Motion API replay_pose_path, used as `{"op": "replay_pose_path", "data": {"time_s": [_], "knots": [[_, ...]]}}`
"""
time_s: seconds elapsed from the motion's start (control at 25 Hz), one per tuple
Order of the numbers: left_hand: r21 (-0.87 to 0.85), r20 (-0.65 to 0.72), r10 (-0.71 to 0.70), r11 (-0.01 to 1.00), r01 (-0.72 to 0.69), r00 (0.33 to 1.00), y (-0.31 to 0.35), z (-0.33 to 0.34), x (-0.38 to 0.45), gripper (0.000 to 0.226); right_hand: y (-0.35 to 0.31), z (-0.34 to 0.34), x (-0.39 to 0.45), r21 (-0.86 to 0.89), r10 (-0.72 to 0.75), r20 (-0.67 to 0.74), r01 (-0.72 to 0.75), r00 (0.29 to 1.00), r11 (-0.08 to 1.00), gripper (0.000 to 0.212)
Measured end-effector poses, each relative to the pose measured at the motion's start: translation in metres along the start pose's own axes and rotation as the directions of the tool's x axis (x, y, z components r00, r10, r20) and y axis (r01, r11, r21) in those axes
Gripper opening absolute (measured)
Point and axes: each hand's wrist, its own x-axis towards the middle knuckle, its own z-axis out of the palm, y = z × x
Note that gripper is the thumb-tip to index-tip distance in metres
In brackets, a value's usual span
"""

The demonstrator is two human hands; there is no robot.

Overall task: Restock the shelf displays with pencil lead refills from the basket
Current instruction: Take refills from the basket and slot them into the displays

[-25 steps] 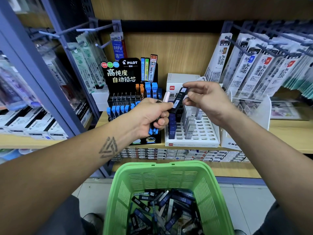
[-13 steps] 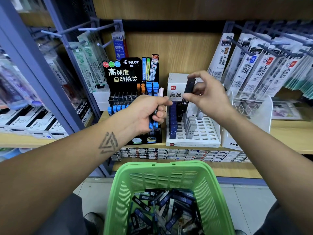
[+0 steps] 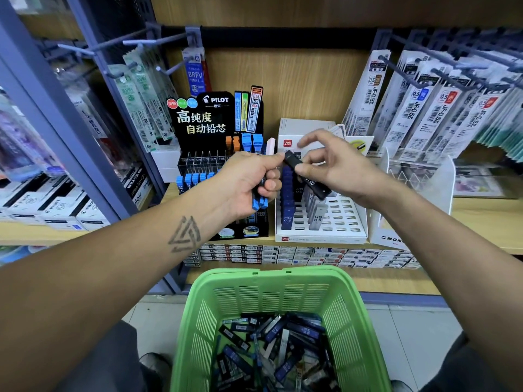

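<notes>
My left hand [image 3: 249, 181] grips a bundle of lead refill cases [image 3: 259, 202], blue ends poking out below the fist and a pale pink one above. My right hand [image 3: 336, 168] pinches a black refill case [image 3: 307, 179], tilted, its upper end touching my left thumb. Both hands hover in front of the shelf, above the white slotted display tray [image 3: 339, 222], which holds rows of dark blue and grey cases. Left of it stands the black Pilot display [image 3: 203, 120] with blue and orange cases. A green basket [image 3: 271, 295] below holds several loose refill cases [image 3: 271, 349].
Hanging refill packs [image 3: 418, 108] on hooks fill the right side, with more packs [image 3: 141, 97] on the left. A clear holder [image 3: 416, 176] stands at the right of the tray. Small boxes [image 3: 297, 254] line the wooden shelf's front edge. A blue-grey upright [image 3: 56, 131] divides the shelves.
My right hand has come down from the tray's back and left, bringing the black case against my left hand. The case has tilted from upright to slanted. My left hand stayed put.
</notes>
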Motion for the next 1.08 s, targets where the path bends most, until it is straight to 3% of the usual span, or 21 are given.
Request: {"op": "replay_pose_path", "data": {"time_s": [0.12, 0.2, 0.32, 0.4, 0.44, 0.52, 0.6, 0.72, 0.96, 1.08], "knots": [[0.057, -0.03, -0.015, 0.998, 0.016, 0.999, -0.003, -0.003, 0.003, 0.015, -0.006, 0.002, -0.003, -0.025, -0.033, 0.002, 0.033, 0.999, 0.999, 0.018], [0.06, -0.051, -0.007, 0.998, 0.01, 0.999, -0.006, -0.005, 0.004, 0.02, -0.005, -0.001, -0.001, 0.029, -0.017, -0.091, 0.02, 0.996, 0.999, 0.018], [0.008, -0.086, -0.008, 1.0, 0.009, 0.996, -0.008, -0.003, 0.005, 0.021, 0.001, -0.008, 0.003, 0.31, 0.164, -0.249, -0.082, 0.955, 0.947, 0.02], [0.003, -0.092, -0.036, 0.999, 0.036, 0.995, -0.009, -0.002, 0.005, 0.012, 0.006, -0.011, 0.007, 0.431, 0.201, -0.339, -0.038, 0.919, 0.901, 0.019], [0.006, -0.096, -0.053, 0.999, 0.054, 0.994, -0.01, -0.001, 0.005, 0.009, 0.007, -0.014, 0.009, 0.366, 0.177, -0.402, -0.019, 0.898, 0.93, 0.02], [0.009, -0.109, -0.083, 0.996, 0.084, 0.991, -0.01, 0.0, 0.005, 0.009, 0.007, -0.018, 0.011, 0.058, 0.065, -0.481, -0.042, 0.874, 0.997, 0.02], [0.009, -0.108, -0.105, 0.994, 0.107, 0.989, -0.01, -0.001, 0.005, 0.013, 0.007, -0.017, 0.01, -0.253, -0.05, -0.428, -0.067, 0.903, 0.965, 0.021], [0.017, -0.096, -0.134, 0.99, 0.137, 0.986, -0.01, 0.0, 0.004, 0.015, 0.015, -0.004, 0.007, -0.523, -0.114, -0.284, -0.054, 0.952, 0.851, 0.022], [0.034, -0.089, -0.164, 0.985, 0.168, 0.982, -0.012, -0.001, 0.001, 0.015, 0.034, 0.012, 0.009, -0.648, -0.144, -0.22, -0.035, 0.965, 0.761, 0.019], [0.04, -0.08, -0.197, 0.979, 0.2, 0.977, -0.014, -0.002, -0.002, 0.014, 0.034, 0.015, 0.009, -0.631, -0.123, -0.205, -0.035, 0.971, 0.775, 0.02]]}}
